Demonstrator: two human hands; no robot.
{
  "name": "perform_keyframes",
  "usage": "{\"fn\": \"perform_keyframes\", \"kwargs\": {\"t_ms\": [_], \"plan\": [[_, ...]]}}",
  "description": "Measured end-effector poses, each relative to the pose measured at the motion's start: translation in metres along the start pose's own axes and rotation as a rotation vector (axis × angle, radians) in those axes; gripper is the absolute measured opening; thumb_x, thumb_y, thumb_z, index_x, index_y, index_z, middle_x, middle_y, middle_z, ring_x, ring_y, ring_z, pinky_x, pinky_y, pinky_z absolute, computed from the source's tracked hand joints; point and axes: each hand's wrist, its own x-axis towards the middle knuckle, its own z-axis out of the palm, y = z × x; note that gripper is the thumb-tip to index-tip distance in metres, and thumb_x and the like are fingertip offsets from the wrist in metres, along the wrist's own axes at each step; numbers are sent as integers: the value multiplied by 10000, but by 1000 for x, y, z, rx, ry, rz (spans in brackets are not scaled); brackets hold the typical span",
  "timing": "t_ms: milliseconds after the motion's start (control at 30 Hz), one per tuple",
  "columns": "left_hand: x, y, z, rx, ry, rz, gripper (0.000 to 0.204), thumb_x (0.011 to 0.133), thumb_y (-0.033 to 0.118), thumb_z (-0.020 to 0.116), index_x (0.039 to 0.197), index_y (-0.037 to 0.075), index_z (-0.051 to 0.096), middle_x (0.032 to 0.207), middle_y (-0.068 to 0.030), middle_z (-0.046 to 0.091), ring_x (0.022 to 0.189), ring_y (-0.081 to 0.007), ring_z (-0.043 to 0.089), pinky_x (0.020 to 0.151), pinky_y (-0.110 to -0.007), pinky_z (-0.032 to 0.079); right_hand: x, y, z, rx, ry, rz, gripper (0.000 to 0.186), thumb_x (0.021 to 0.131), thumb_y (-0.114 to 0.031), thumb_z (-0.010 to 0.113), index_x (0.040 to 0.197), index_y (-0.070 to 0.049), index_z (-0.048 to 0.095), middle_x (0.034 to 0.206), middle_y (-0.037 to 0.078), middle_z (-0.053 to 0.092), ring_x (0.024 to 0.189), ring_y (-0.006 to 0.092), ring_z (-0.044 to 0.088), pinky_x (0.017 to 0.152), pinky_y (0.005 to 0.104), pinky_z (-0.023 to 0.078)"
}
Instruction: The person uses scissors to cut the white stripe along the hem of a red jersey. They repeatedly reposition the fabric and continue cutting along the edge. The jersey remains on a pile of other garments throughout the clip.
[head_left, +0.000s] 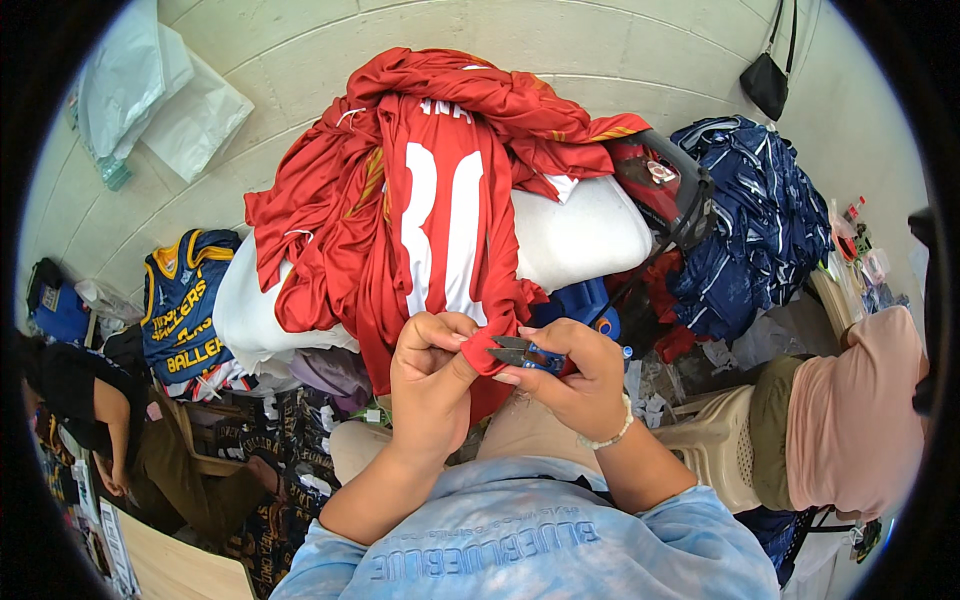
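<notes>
Head camera: At center frame, a person's left hand pinched the red jersey by a fold, apparently steadying it for the snips clamped in the right hand; a white padded support bore its bulk. Upper left hung a white bag, contents hidden from where I stood.

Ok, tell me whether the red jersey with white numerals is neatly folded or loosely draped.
Loosely draped: the red jersey hangs over the white surface in uneven creases, its near end gathered at the left hand.
</notes>
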Motion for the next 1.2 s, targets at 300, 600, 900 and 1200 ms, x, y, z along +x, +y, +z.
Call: {"fn": "perform_keyframes", "kwargs": {"t_ms": [300,600,900,1200], "plan": [[9,-6,-8,149,-16,155,211,828,-59,680,897,61,522,958,-76,580,852,-126,581,794,-267,485,5,6,-1,30,62,21,298,687,-129,847,884,-6,661,800,108,671,664,177,644,619,267,499],[17,21,-16,1192,-251,1007,232,684,-45,731,831,76,598,906,-61,631,781,-230,601,694,-362,493,6,-11,-11,-15,23,72,345,649,-123,870,879,9,649,695,58,623,612,102,567,594,236,452],[14,26,-11,1373,-344,1170,211,662,20,760,772,113,606,940,6,630,833,-181,602,727,-353,501,9,-25,-16,-199,-66,18,363,621,-167,887,825,0,639,712,96,654,582,149,621,536,236,456],[12,28,-6,1449,-389,1220,206,660,26,757,742,126,597,936,17,627,845,-163,599,733,-329,509,9,-32,-20,-243,-78,15,318,689,-200,836,845,-3,641,654,95,590,531,211,578,493,295,449]]}}
